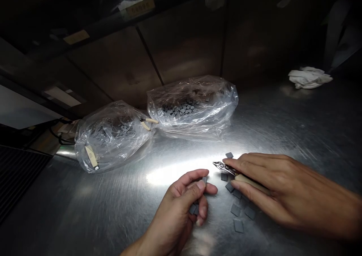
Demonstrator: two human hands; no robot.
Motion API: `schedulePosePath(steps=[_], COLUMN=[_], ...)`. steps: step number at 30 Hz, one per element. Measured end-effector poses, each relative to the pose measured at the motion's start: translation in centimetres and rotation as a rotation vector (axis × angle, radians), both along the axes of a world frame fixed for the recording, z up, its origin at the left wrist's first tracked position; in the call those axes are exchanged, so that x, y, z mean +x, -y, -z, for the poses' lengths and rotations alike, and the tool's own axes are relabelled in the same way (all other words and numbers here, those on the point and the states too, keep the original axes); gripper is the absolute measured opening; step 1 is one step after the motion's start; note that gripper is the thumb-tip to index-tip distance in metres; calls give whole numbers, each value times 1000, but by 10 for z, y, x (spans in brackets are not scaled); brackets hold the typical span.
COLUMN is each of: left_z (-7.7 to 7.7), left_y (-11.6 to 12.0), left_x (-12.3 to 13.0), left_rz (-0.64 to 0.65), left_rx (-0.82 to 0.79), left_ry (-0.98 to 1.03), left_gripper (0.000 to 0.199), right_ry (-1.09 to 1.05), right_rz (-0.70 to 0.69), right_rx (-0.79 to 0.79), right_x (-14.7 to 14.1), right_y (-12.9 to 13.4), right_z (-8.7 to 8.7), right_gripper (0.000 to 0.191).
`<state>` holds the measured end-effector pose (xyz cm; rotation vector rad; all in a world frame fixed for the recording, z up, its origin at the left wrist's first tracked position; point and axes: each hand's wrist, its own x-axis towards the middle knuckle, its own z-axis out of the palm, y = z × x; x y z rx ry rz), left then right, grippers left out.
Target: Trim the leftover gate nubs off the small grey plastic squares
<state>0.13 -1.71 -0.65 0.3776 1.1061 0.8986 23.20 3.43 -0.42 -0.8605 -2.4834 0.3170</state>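
Observation:
Between the thumb and fingers of my left hand [183, 207] is a small grey piece [204, 180], held upright. More grey pieces [194, 209] sit in the curl of its lower fingers. My right hand [283, 192] is closed around pliers [226, 167] with cream handles, their pointed metal jaws directed left toward my left hand without touching it. Several flat grey squares [238, 225] lie on the metal table [113, 218] beneath and beside my right hand.
Two clear plastic bags, one in the middle [192, 108] and one at the left [110, 135], hold many grey pieces. Another cream-handled tool [149, 121] lies between them. A cream-coloured labelled object [91, 157] rests against the left bag. A crumpled white cloth [309, 77] lies back right.

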Motion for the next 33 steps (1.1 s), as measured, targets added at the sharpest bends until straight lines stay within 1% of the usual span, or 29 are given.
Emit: schedulePosePath(steps=[3, 10, 18, 29, 33], left_z=[0, 1, 0, 2, 2], left_y=[-1, -3, -5, -5, -5], left_x=[-1, -1, -2, -2, -4], left_rz=[12, -3, -32, -29, -13], left_rx=[-8, -9, -42, -46, -63], left_ry=[29, 79, 154, 162, 197], left_gripper=[26, 22, 5, 8, 10], right_ry=[-13, -26, -10, -27, -22], right_rz=[-1, -11, -3, 6, 3], right_rx=[21, 43, 55, 69, 66], right_x=[-2, -2, 0, 1, 0], right_y=[1, 1, 1, 1, 1], right_z=[0, 0, 0, 6, 7], right_gripper=[25, 24, 28, 25, 24])
